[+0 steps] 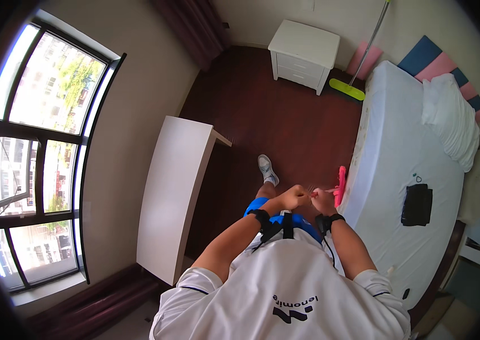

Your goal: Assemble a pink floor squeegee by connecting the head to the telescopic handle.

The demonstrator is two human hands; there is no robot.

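My left hand (pixel 295 197) and my right hand (pixel 323 202) meet in front of my body, fingers closed. A bright pink tool (pixel 340 184) with a long narrow head sticks out past my right hand, beside the bed's edge. Its handle seems to run into that hand, and a small reddish bit shows between the two hands. The tool's exact kind does not show. What my left fingers grip is too small to make out. Dark bands with cables wrap both wrists.
The bed (pixel 387 153) with a white sheet lies to the right, bearing a pillow (pixel 449 116) and a folded black cloth (pixel 417 205). A white desk (pixel 172 192) stands left. Ahead are a white nightstand (pixel 302 48) and a green-headed mop (pixel 346 89). Windows (pixel 53 85) line the left wall.
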